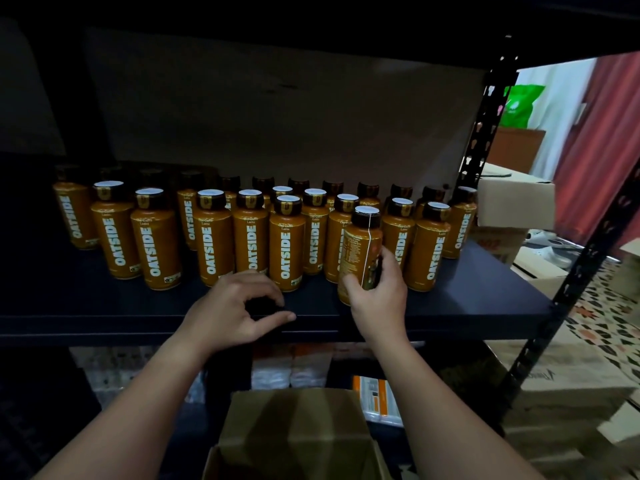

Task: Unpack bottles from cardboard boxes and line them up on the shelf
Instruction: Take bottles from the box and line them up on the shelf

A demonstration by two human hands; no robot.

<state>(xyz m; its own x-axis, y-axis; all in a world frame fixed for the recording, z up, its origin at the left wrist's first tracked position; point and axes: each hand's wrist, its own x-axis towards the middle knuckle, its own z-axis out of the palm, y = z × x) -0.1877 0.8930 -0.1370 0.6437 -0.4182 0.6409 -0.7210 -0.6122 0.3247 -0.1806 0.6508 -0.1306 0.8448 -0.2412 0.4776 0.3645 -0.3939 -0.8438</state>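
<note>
Oatside bottles [286,242] are filling the shelf [485,299], over twenty standing. Right hand [379,299] is gripping another bottle [360,251] at the front edge (label backward); left hand [235,311] is hovering, curled, empty. Cardboard box [294,431] contents hidden.

Upright orange OATSIDE bottles [286,242] in rows on dark shelf [485,292]
</note>
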